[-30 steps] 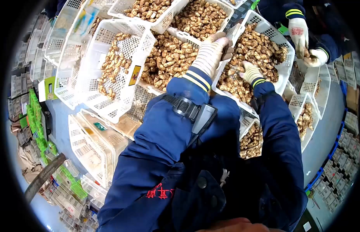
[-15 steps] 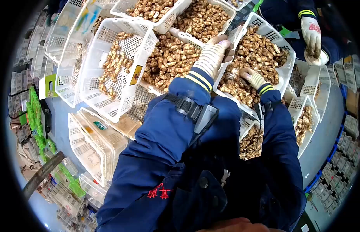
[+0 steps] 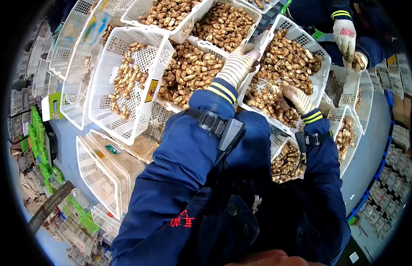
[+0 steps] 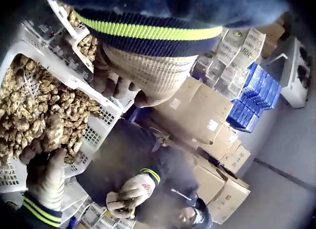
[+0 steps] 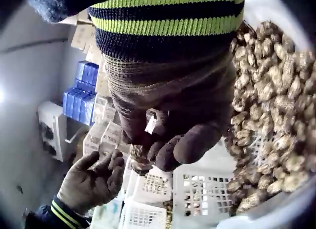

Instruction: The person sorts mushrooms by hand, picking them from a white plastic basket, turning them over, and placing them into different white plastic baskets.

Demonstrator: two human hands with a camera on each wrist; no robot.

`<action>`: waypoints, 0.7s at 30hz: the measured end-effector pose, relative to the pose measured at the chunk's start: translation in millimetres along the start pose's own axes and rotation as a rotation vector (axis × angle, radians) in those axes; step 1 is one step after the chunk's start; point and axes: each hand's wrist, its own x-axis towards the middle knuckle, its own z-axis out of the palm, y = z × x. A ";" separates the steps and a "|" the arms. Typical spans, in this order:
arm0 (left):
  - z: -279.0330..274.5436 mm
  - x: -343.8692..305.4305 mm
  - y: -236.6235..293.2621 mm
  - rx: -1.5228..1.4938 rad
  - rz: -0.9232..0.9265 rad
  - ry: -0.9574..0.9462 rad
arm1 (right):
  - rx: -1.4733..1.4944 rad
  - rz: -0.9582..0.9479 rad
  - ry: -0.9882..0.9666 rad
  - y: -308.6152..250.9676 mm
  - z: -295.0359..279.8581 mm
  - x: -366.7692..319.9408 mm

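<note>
A white perforated basket [image 3: 324, 73] filled with brown knobbly pieces [image 3: 291, 51] sits tilted in front of me. My left hand [image 3: 248, 52], in a knitted glove, grips the basket's rim at its left corner; in the left wrist view its fingers [image 4: 106, 83] curl over that rim [image 4: 74, 81]. Just above the pile at the basket's near side, my gloved right hand [image 3: 295, 95] is lifted with its fingers curled round a few brown pieces [image 5: 140, 159]. The left wrist view also shows this right hand [image 4: 47, 165] holding pieces [image 4: 53, 134].
More white baskets of the same pieces [image 3: 195, 66] crowd the left and back, one tipped basket [image 3: 135, 75] half full. Another person's gloved hands [image 3: 347, 42] work at the upper right, one open hand [image 5: 94, 182] close by. Empty baskets [image 3: 104, 168] lie at lower left.
My right hand has come up out of the pile and drawn back toward the near rim, now holding pieces. My left hand keeps its grip on the rim. The other person's hands shifted.
</note>
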 end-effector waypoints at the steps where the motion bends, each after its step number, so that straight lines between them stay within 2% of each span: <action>1: 0.2 -0.2 0.9 -0.011 0.013 -0.005 | -0.707 -0.522 -0.110 -2.4 -17.1 -15.3; 2: -0.5 -1.1 2.0 -0.013 0.002 -0.014 | -0.564 -0.388 -0.242 -3.0 -23.6 -29.3; 3: -0.2 -2.8 3.2 -0.014 0.006 -0.022 | -0.321 -0.041 -0.414 -21.7 -26.2 -44.9; 4: 0.3 -4.4 3.9 -0.014 0.006 -0.032 | -0.121 0.329 -0.482 -40.5 -29.0 -60.3; 6: 2.0 -8.3 7.2 0.021 0.003 -0.020 | -0.436 0.520 -0.793 -17.7 -43.4 -91.4; 8: 3.6 -7.9 5.6 0.010 -0.004 -0.016 | -0.506 0.528 -0.797 -10.4 -55.4 -105.8; 9: 3.2 -5.2 3.7 0.026 -0.010 -0.012 | -0.587 0.487 -0.698 -9.4 -54.0 -99.6; 10: 3.4 -5.3 3.8 0.029 -0.014 -0.022 | -0.612 0.791 -0.625 -52.5 -36.2 -75.0; 12: 1.7 -7.5 5.7 0.045 -0.022 -0.032 | -0.773 0.071 -0.378 -5.8 -33.2 -57.3; 14: 0.4 -11.0 6.7 0.026 -0.013 -0.019 | -0.575 0.156 -0.214 8.9 -3.4 -20.6; 16: -2.0 -5.2 4.4 0.019 -0.005 -0.029 | -0.589 0.258 -0.268 17.9 25.2 16.0; 18: 0.2 -7.5 8.5 0.062 0.026 -0.005 | -0.771 0.154 -0.380 37.7 48.2 51.7; 20: -2.8 -2.0 4.0 0.063 0.038 -0.025 | -1.008 0.123 -0.634 29.3 63.9 75.8; 21: -1.6 -3.0 5.7 0.058 0.042 -0.010 | -1.014 0.167 -0.588 17.4 68.9 74.6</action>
